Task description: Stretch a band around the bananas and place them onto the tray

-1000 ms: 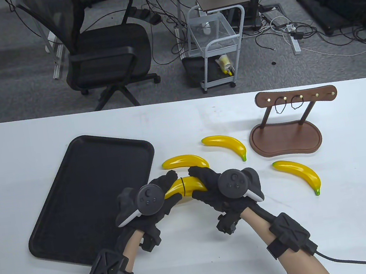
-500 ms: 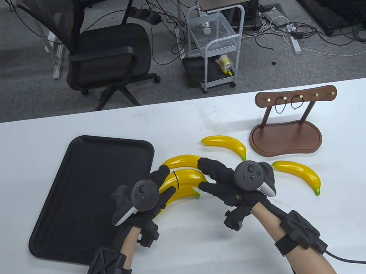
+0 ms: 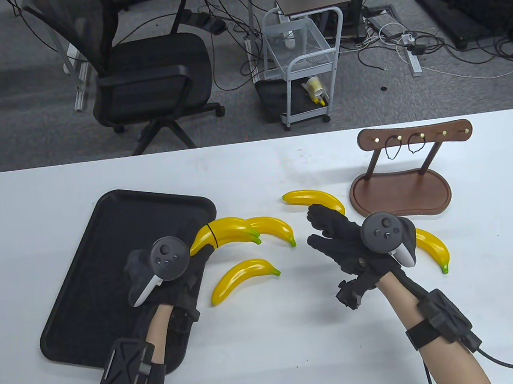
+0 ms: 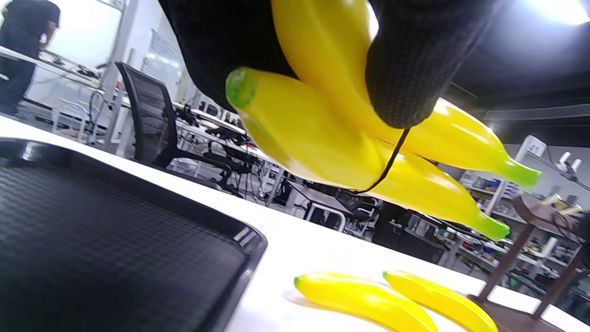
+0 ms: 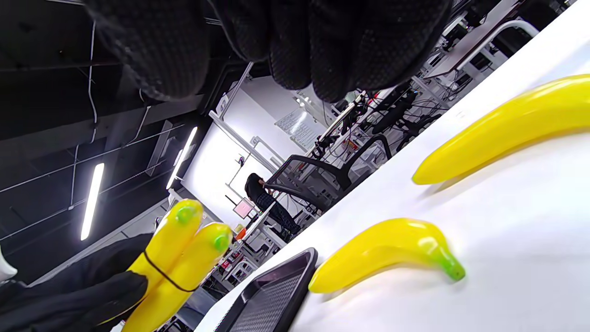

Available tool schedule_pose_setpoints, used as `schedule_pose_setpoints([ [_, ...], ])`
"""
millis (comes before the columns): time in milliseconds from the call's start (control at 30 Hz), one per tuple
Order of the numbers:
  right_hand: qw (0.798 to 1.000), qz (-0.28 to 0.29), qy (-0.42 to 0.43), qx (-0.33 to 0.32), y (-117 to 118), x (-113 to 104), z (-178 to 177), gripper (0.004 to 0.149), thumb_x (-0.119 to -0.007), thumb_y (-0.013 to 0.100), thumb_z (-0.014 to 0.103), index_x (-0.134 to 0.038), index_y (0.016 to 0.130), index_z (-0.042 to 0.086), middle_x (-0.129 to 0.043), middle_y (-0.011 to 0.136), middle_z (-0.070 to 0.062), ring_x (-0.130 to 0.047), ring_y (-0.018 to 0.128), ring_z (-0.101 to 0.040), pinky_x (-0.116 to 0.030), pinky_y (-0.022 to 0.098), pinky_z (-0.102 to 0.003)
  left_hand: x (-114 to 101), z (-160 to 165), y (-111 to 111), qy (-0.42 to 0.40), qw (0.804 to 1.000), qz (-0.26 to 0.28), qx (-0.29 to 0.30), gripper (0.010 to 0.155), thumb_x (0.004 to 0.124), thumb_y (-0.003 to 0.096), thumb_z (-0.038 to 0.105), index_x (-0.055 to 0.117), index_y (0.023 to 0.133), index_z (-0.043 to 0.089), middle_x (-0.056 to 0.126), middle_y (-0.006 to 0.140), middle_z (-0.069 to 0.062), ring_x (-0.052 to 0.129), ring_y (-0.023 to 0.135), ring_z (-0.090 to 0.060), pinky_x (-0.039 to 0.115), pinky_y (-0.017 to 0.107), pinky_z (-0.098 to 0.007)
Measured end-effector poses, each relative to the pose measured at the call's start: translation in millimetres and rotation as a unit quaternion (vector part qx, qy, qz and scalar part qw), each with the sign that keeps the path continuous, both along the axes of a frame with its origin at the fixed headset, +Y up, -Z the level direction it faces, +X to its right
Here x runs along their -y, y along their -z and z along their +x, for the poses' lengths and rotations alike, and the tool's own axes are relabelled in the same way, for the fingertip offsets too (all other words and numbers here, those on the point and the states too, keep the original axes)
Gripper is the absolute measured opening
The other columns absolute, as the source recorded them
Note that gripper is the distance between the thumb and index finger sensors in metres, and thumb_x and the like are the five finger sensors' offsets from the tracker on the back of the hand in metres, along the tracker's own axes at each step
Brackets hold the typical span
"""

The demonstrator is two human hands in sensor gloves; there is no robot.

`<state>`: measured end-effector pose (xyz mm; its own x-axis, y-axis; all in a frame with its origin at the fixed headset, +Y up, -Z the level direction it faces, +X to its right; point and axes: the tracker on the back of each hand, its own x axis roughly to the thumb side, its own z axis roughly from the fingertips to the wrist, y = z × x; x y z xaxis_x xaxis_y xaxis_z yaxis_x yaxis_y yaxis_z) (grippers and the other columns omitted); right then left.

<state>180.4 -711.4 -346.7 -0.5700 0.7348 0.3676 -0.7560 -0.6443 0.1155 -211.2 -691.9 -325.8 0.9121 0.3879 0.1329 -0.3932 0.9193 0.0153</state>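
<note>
A: What are we holding, and where?
B: Our left hand [image 3: 172, 271] is gripping two glossy yellow bananas [image 3: 224, 232], a thin black band [image 3: 212, 235] circling them, mid-frame beside the tray [image 3: 103, 250].
A: And our right hand [image 3: 348, 241]?
B: It's hovering with fingers spread, holding nothing.

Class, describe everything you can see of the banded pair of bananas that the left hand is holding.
The banded pair of bananas is two glossy, plastic-looking yellow bananas with green tips, lying side by side and bound by a thin black band around their middle. The left hand grips them at one end, its fingers wrapped around them, and holds them lifted off the table, beside the near right corner of the black tray. The green tips point away from the hand.
</note>
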Motion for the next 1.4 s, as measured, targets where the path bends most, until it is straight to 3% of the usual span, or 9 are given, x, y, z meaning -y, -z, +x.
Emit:
schedule_pose_setpoints([
  [433, 1.000, -0.005, 0.000, 0.029, 4, 4, 23, 0.068, -0.076, 0.055, 0.040, -0.051, 0.110, 0.010, -0.064, 0.109, -0.017, -0.075, 0.093, -0.041, -0.073, 0.062, -0.051, 6, -76, 22, -0.017, 0.994, -0.008, -0.104, 0.066, 0.082, 0.0591, 0.044, 0.050, 0.113, 0.023, 0.072, 0.113, -0.002, 0.085, 0.099, -0.027, 0.071, 0.077, -0.045],
  [900, 0.999, -0.011, 0.006, 0.042, 6, 6, 33, 0.067, -0.076, 0.055, 0.041, -0.052, 0.110, 0.010, -0.065, 0.108, -0.016, -0.076, 0.093, -0.040, -0.073, 0.062, -0.051, 54, -155, 38, -0.053, 0.972, -0.069, -0.220, 0.066, 0.081, 0.0602, 0.043, 0.048, 0.114, 0.023, 0.069, 0.114, -0.003, 0.083, 0.100, -0.028, 0.069, 0.078, -0.046],
  [1400, 0.999, -0.015, 0.000, 0.043, 4, 8, 34, 0.067, -0.075, 0.055, 0.041, -0.052, 0.110, 0.010, -0.065, 0.108, -0.017, -0.076, 0.093, -0.041, -0.073, 0.061, -0.052, 95, -184, 31, -0.091, 0.955, -0.113, -0.258, 0.066, 0.081, 0.0608, 0.041, 0.046, 0.114, 0.024, 0.066, 0.116, -0.003, 0.080, 0.102, -0.030, 0.066, 0.079, -0.048],
])
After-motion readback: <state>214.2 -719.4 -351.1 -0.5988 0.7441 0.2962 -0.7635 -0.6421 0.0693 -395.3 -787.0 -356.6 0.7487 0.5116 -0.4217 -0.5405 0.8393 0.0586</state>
